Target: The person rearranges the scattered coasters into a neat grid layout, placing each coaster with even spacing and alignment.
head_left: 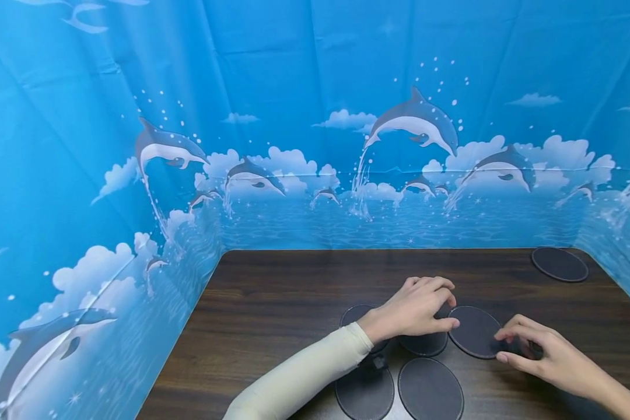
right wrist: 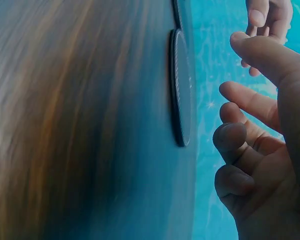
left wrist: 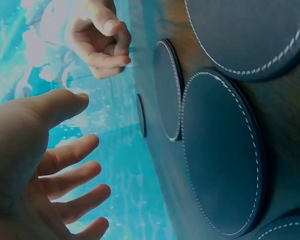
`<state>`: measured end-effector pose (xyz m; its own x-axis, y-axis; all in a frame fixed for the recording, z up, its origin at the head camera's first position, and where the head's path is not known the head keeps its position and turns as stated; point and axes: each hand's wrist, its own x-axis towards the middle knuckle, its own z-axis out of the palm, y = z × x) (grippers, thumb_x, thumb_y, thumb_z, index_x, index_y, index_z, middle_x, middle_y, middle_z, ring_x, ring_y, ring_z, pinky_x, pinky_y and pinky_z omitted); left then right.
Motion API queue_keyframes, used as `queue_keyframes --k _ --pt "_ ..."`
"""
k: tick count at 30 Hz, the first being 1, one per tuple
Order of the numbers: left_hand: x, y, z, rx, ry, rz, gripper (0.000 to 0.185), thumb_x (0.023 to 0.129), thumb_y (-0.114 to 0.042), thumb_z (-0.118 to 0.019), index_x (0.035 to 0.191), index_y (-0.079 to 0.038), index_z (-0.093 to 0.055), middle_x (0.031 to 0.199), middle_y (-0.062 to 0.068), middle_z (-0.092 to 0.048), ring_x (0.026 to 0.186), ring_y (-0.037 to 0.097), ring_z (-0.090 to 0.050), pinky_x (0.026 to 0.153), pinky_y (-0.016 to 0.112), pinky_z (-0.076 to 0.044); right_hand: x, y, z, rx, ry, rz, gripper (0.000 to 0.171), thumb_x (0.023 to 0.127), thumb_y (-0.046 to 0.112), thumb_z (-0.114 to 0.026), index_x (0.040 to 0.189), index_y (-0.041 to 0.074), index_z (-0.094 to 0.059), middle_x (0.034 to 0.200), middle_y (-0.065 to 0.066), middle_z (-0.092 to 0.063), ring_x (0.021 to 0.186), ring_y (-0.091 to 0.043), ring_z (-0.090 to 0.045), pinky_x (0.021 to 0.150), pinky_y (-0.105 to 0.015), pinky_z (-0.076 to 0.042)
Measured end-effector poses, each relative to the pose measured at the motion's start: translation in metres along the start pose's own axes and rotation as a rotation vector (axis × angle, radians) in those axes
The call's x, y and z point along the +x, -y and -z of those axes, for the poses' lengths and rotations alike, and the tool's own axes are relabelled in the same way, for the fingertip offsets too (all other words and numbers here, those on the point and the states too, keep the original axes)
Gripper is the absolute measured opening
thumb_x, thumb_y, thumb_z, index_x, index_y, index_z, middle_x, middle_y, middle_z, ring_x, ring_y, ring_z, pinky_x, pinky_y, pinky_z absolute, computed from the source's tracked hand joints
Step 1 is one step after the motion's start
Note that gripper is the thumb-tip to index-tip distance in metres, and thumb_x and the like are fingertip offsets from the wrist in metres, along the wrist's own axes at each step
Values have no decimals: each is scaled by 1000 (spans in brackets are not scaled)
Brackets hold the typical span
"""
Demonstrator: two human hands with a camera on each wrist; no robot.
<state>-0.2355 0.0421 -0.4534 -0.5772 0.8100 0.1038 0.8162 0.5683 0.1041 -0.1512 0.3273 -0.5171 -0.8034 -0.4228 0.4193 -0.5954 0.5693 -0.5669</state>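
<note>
Several round black coasters with pale stitched edges lie flat on the dark wooden table. My left hand (head_left: 417, 306), its fingers spread and loosely bent, hovers over one coaster (head_left: 425, 345) and holds nothing. Beyond its thumb is another coaster (head_left: 474, 332), which the right hand (head_left: 538, 350) is nearest to on the other side. That right hand has bent fingers with a gap between thumb and forefinger, and nothing shows in it. In the right wrist view, a coaster (right wrist: 183, 90) lies apart from the right hand's fingers (right wrist: 247, 100).
Two coasters, a left one (head_left: 364, 394) and a right one (head_left: 430, 389), lie nearer the front. Another (head_left: 354, 315) is partly hidden behind the left wrist. A lone coaster (head_left: 559, 264) lies at the far right corner. A blue dolphin-print curtain (head_left: 315, 146) surrounds the table (head_left: 273, 291).
</note>
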Motion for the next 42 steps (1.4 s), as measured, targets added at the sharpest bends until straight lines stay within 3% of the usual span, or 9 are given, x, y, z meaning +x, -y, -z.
queue_keyframes --k 7,15,21,32,42 --pt "20 6 -9 -10 12 24 42 101 -56 -54 131 -29 -64 149 -12 -42 132 7 -42 109 34 -32 -9 -16 7 -120 -49 -131 28 83 16 -87 104 24 -71 96 12 -55 64 -4 -45 52 -24 -34" --pt "37 8 -15 -75 27 33 42 102 -55 -54 133 -29 -63 147 -14 -45 129 5 -45 108 33 -33 -14 -30 20 -239 -43 -291 25 84 32 -86 101 20 -72 94 8 -54 65 -6 -41 53 -27 -31" --pt "49 6 -17 -114 38 45 42 102 -54 -56 134 -28 -63 146 -13 -46 127 5 -46 109 34 -32 -20 -42 33 -273 -49 -330 28 85 34 -85 103 16 -73 93 4 -53 67 -7 -39 55 -28 -29" --pt "74 8 -24 -92 79 94 39 101 -54 -58 132 -30 -64 142 -15 -49 122 4 -48 108 33 -34 -28 -63 47 -309 -16 -411 35 88 37 -82 105 9 -73 95 0 -54 66 -9 -37 55 -29 -29" --pt "94 -8 -23 -84 134 106 39 101 -55 -58 133 -33 -62 143 -17 -46 123 2 -46 107 31 -32 -35 -85 63 -348 -2 -489 46 91 42 -78 108 0 -71 102 -12 -57 66 -16 -40 55 -31 -33"
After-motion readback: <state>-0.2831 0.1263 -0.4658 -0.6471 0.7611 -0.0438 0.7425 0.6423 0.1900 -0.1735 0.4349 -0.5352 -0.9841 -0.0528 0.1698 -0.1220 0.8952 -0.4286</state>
